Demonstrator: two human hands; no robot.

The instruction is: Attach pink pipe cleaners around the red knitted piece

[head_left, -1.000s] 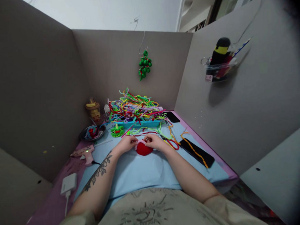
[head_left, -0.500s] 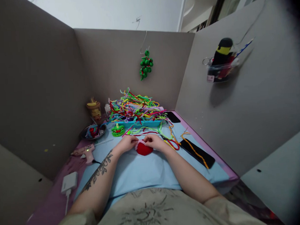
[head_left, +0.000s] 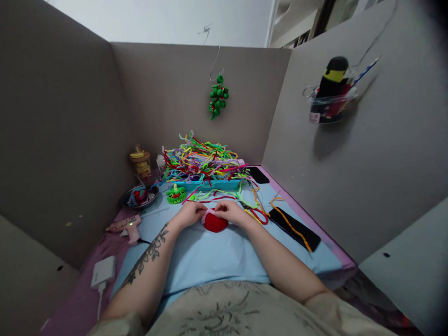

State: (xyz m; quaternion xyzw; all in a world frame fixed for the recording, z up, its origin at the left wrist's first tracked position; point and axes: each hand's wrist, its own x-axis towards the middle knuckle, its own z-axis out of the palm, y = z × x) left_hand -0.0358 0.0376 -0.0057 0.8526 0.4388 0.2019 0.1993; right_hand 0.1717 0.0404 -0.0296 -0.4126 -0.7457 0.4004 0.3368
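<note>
A rounded red fuzzy piece (head_left: 216, 223) lies on the light blue table cover (head_left: 213, 257) between my hands. A pale pink pipe cleaner (head_left: 207, 217) runs along its upper left edge. My left hand (head_left: 193, 213) pinches this pink strip at the left side. From the right, my right hand (head_left: 229, 210) is closed with its fingertips on the strip's other end, at the top of the red piece. The exact grip of the fingertips is too small to make out. Just beyond my left hand sits a green frog-like face (head_left: 176, 194) made of fuzzy stems.
Behind my hands, a blue tray (head_left: 224, 185) holds a heap of coloured pipe cleaners (head_left: 201, 159). On the left are a pink glue gun (head_left: 128, 226), a dark bowl (head_left: 151, 197), a cup (head_left: 140, 164) and a white power block (head_left: 104, 271). A black slab (head_left: 304, 234) and a phone (head_left: 259, 175) lie right.
</note>
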